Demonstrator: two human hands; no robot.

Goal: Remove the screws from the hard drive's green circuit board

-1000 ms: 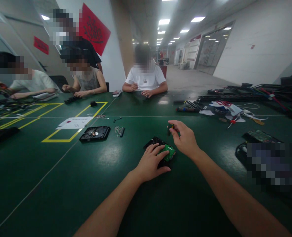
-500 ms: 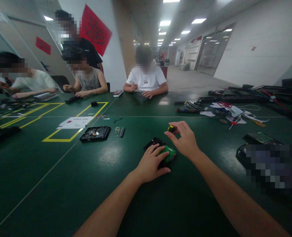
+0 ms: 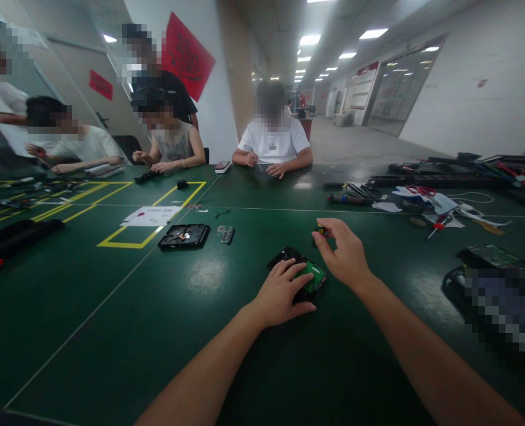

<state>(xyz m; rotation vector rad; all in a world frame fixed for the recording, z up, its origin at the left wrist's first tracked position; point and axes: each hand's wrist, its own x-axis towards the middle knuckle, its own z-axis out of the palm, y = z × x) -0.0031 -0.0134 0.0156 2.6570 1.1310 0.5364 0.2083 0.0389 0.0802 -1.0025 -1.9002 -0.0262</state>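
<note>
Left hand (image 3: 284, 291) lies spread flat, fingers open, pressing on a hard drive (image 3: 285, 258) with a green circuit board (image 3: 318, 277) on the green table (image 3: 155, 331). Right hand (image 3: 344, 254) pinches a yellow-and-black screwdriver (image 3: 319, 229) at the drive's far edge. Two drives show, counting the opened hard drive (image 3: 184, 235), and one loose circuit board (image 3: 225, 234).

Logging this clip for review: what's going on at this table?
A person's left hand rests flat on a hard drive, its green circuit board facing up, on the green table. The right hand pinches a small yellow-and-black screwdriver just beyond the drive. An opened drive and a loose board lie farther left; other people sit across.
</note>
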